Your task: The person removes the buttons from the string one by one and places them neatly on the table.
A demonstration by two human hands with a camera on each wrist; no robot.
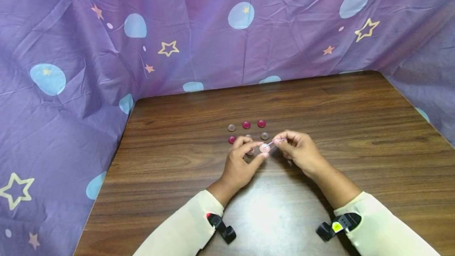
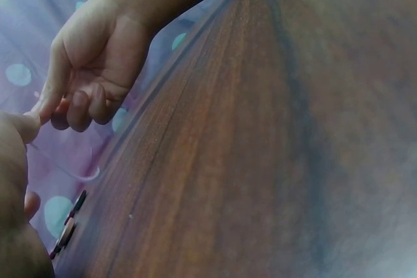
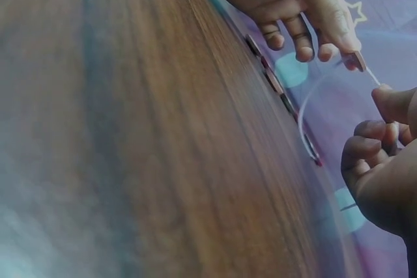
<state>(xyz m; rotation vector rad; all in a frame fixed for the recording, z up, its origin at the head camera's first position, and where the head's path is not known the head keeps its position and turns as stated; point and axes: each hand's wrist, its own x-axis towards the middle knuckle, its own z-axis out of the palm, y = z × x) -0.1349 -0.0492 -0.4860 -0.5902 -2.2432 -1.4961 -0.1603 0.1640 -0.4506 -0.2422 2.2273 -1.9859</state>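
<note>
Between thumb and fingertips, my left hand (image 1: 241,166) pinches a pale pink button (image 1: 264,148) by its edge, with its holed face showing in the head view. A thin whitish cord (image 3: 301,118) hangs in a loop below the hands in the right wrist view. My right hand (image 1: 301,154) pinches the cord close beside the button, drawn straight between the two. In the right wrist view the button (image 3: 356,61) is seen nearly edge-on. The left wrist view shows the right hand (image 2: 98,63) with its other fingers curled in; the button is hidden there.
Grey buttons (image 1: 231,128) and dark red buttons (image 1: 246,125) lie in rows on the brown wooden table (image 1: 170,161), just beyond my hands. A pink button (image 1: 250,152) lies partly behind the left fingers. Purple patterned cloth (image 1: 199,31) hangs behind the table.
</note>
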